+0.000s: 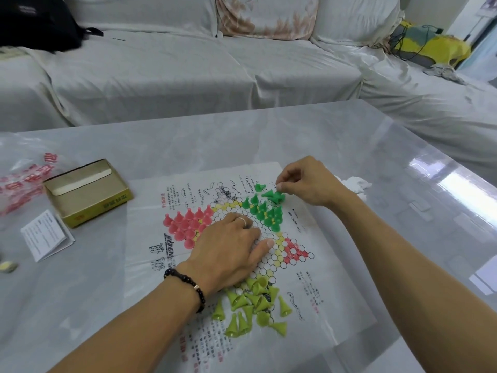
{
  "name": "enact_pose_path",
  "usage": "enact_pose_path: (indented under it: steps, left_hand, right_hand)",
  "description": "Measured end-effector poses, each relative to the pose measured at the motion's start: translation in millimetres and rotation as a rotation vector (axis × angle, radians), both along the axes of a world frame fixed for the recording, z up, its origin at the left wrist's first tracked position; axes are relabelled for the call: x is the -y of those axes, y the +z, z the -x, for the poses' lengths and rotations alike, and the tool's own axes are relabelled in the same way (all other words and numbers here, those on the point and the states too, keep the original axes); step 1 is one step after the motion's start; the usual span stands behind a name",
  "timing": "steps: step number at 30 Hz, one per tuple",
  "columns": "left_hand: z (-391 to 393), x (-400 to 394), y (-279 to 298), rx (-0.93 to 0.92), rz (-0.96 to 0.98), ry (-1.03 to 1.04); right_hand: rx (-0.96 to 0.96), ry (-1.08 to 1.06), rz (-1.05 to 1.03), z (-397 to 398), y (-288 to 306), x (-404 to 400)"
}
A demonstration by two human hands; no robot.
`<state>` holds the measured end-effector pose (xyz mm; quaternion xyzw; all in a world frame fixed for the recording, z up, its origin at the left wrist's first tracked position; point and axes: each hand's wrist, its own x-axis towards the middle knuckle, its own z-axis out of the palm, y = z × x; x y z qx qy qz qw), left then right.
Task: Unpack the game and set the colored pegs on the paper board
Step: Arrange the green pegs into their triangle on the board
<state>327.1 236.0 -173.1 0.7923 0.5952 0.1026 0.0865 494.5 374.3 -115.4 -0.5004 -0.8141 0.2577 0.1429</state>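
Note:
The paper board (317,297) lies flat on the table, printed with a star of circles. Pink pegs (185,224) stand upright on its left point. Green pegs (262,210) fill the upper right point, a few lying loose at the top. Yellow-green pegs (252,305) lie tipped in a heap at the near point. My left hand (228,251) rests palm down on the board's middle, fingers spread. My right hand (306,181) hovers over the loose green pegs with fingertips pinched together; whether a peg is between them is not clear.
An open yellow game box (86,192) sits left of the board, with a folded leaflet (47,235) in front of it and a clear plastic bag with red print (24,181) beside it. A crumpled white tissue (355,184) lies behind my right wrist. A covered sofa stands beyond the table.

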Motion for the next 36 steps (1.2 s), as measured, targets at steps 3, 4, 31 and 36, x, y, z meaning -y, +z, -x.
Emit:
enact_pose_path:
  steps: [3, 4, 31, 36]
  left_hand:
    - [0.4, -0.5, -0.2, 0.0, -0.003, -0.002]
    - [0.5, -0.4, 0.3, -0.002, -0.002, -0.002]
    - [0.3, -0.4, 0.6, -0.012, -0.009, 0.0]
    - [1.3, 0.3, 2.5, -0.007, -0.004, -0.01]
  right_hand:
    - [0.061, 0.026, 0.005, 9.5, -3.6, -1.6]
    - [0.075, 0.029, 0.009, 11.7, -4.8, -2.3]
    - [0.159, 0.05, 0.044, 12.4, -13.8, -3.9]
    - [0.099, -0.036, -0.029, 8.0, -12.1, -13.4]
